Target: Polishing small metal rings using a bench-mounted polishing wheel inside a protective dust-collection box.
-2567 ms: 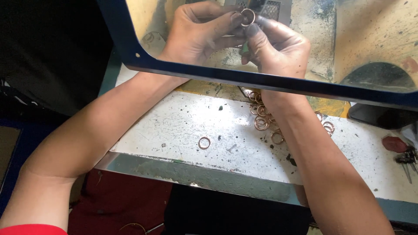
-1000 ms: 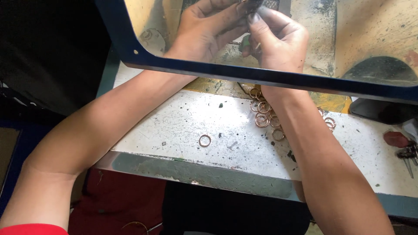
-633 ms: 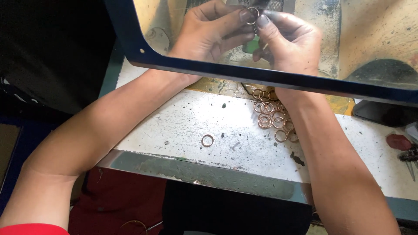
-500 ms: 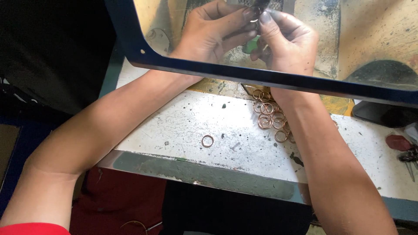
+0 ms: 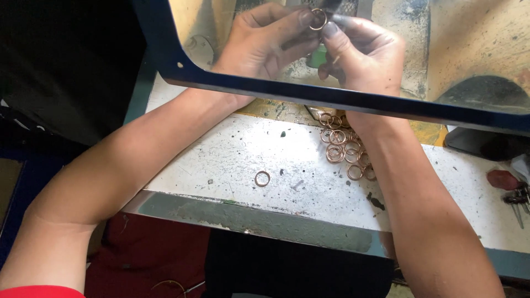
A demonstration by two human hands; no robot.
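Both hands meet behind a clear shield; the left hand (image 5: 265, 41) and the right hand (image 5: 367, 52) each pinch one small copper-coloured ring (image 5: 318, 19) between thumb and fingertips, so the fingers are clamped on it from either side; it sits at the very top of the view, raised off the bench; a green object (image 5: 316, 57) shows just below it, partly hidden by the knuckles. Judging by how things lie, the work looks early or midway: one loose ring (image 5: 262, 178) lies alone on the white bench top (image 5: 232, 160), well apart from a heap of similar rings (image 5: 343, 148) lying beside the right wrist, seemingly not yet handled. Outward, the shield's dark blue frame (image 5: 342, 102) crosses both forearms; the bench is scuffed and speckled, with a grey metal edge (image 5: 265, 221); small tools (image 5: 516, 196) lie at the far right; the surroundings at left are dark.
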